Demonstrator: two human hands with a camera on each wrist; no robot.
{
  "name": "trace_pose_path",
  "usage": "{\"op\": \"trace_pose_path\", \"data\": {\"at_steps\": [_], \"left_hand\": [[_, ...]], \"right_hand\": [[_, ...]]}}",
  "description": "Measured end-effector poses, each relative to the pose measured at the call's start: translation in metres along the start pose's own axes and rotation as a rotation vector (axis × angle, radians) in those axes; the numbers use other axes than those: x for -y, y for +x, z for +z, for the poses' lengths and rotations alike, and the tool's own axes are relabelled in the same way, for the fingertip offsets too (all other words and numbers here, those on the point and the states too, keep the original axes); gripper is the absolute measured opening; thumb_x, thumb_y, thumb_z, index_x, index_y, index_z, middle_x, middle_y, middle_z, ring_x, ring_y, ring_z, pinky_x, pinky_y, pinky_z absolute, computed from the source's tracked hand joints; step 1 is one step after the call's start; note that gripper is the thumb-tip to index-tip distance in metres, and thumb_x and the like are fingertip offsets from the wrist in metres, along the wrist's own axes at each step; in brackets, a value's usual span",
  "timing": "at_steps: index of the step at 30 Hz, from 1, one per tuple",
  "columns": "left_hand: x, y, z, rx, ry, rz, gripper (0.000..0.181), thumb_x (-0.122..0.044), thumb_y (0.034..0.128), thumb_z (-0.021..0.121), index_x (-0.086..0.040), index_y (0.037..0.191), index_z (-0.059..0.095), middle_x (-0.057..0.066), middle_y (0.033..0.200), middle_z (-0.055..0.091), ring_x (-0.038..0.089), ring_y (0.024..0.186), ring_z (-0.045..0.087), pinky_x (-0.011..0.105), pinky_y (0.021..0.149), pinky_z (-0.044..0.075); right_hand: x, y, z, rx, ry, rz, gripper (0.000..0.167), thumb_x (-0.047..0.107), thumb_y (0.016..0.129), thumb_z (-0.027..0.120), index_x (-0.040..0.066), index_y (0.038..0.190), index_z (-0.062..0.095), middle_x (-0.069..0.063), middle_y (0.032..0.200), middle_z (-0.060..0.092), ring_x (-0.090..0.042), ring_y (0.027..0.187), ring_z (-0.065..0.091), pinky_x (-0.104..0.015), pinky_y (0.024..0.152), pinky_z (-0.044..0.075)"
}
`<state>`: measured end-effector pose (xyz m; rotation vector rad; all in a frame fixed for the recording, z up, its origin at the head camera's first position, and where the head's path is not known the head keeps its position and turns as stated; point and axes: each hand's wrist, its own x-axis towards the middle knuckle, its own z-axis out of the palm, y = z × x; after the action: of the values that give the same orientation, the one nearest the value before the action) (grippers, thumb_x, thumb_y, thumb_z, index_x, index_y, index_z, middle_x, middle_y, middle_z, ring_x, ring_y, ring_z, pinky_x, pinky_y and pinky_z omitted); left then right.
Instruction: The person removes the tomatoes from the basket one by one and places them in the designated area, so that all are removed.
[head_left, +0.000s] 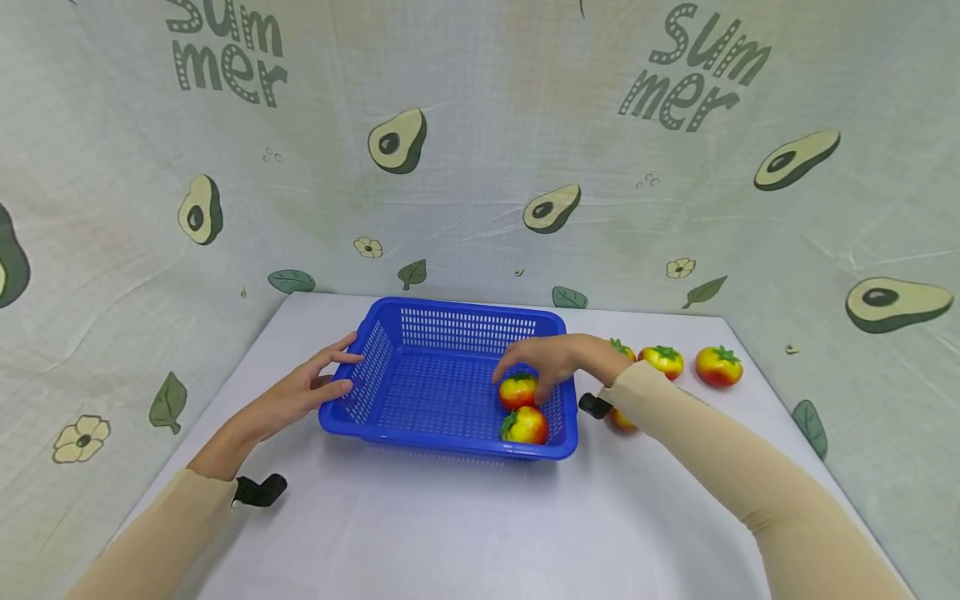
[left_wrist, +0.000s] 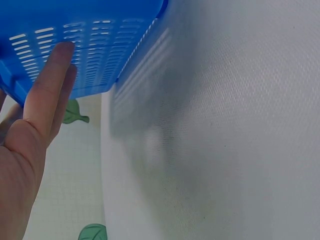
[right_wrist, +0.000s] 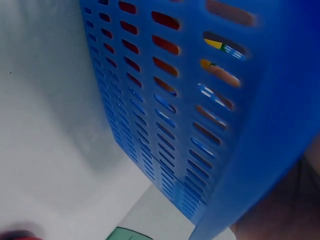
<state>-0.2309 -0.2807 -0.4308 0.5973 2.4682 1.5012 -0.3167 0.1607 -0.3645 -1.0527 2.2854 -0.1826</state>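
A blue plastic basket [head_left: 450,442] with slotted walls sits on the white table. At its left rim rests my left hand [head_left: 303,385], fingers extended and spread; in the left wrist view, fingers [left_wrist: 47,95] lie in front of the slotted wall. Inside the basket's right part, my right hand [head_left: 543,360] bends its fingers and thumb round a red-and-yellow tomato [head_left: 517,392] with a green leafy top. A second tomato [head_left: 525,425] lies just in front of it. In the right wrist view the basket wall [right_wrist: 150,100] hides most of that hand.
Right of the basket stand more tomatoes [head_left: 718,367], one partly covered by the right forearm. Another tomato [head_left: 662,362] is beside them. A patterned cloth [head_left: 465,250] rises behind the table and along both sides.
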Motion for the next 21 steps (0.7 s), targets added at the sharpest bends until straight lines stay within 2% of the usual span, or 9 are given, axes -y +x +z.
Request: {"op": "trace_pose_path", "data": {"at_steps": [5, 7, 11, 15, 21], "left_hand": [[0.0006, -0.0005, -0.0001, 0.001, -0.005, -0.003, 0.048, -0.022, 0.1094, 0.061, -0.011, 0.154, 0.048, 0.007, 0.180, 0.005, 0.056, 0.159, 0.010, 0.077, 0.118, 0.029], [0.0006, -0.0005, -0.0002, 0.004, -0.011, -0.004, 0.048, -0.022, 0.1096, 0.060, -0.011, 0.155, 0.048, 0.007, 0.180, 0.004, 0.059, 0.157, 0.016, 0.076, 0.116, 0.033], [0.0007, -0.0003, -0.0006, 0.006, -0.016, -0.006, 0.049, -0.022, 0.1097, 0.060, -0.010, 0.155, 0.047, 0.007, 0.180, 0.004, 0.061, 0.154, 0.023, 0.075, 0.116, 0.035], [0.0014, 0.0000, -0.0006, 0.006, -0.021, -0.009, 0.049, -0.023, 0.1093, 0.061, -0.011, 0.155, 0.048, 0.006, 0.180, 0.004, 0.060, 0.155, 0.019, 0.076, 0.117, 0.031], [0.0004, -0.0002, 0.0001, 0.008, -0.029, -0.010, 0.050, -0.022, 0.1095, 0.061, -0.008, 0.156, 0.046, 0.007, 0.180, 0.004, 0.060, 0.155, 0.021, 0.074, 0.115, 0.037]], "right_hand": [[0.0019, 0.0035, 0.0006, 0.017, -0.006, 0.026, 0.067, 0.010, 0.087, 0.087, 0.037, 0.144, 0.064, -0.004, 0.161, 0.048, -0.031, 0.150, 0.041, -0.061, 0.121, 0.038], [0.0018, 0.0040, 0.0007, 0.018, -0.008, 0.027, 0.067, 0.010, 0.087, 0.087, 0.037, 0.143, 0.065, -0.004, 0.160, 0.050, -0.031, 0.148, 0.043, -0.060, 0.121, 0.039], [0.0007, 0.0042, 0.0010, 0.012, -0.002, 0.019, 0.066, 0.010, 0.087, 0.087, 0.036, 0.143, 0.065, -0.002, 0.157, 0.053, -0.030, 0.144, 0.047, -0.058, 0.119, 0.042], [-0.0007, 0.0031, 0.0020, -0.006, 0.004, 0.003, 0.066, 0.009, 0.088, 0.087, 0.034, 0.144, 0.065, -0.002, 0.156, 0.054, -0.030, 0.144, 0.047, -0.059, 0.119, 0.042], [-0.0027, -0.0019, 0.0016, -0.072, 0.043, -0.066, 0.064, 0.007, 0.090, 0.084, 0.026, 0.147, 0.063, -0.004, 0.157, 0.053, -0.030, 0.147, 0.046, -0.058, 0.122, 0.039]]}}
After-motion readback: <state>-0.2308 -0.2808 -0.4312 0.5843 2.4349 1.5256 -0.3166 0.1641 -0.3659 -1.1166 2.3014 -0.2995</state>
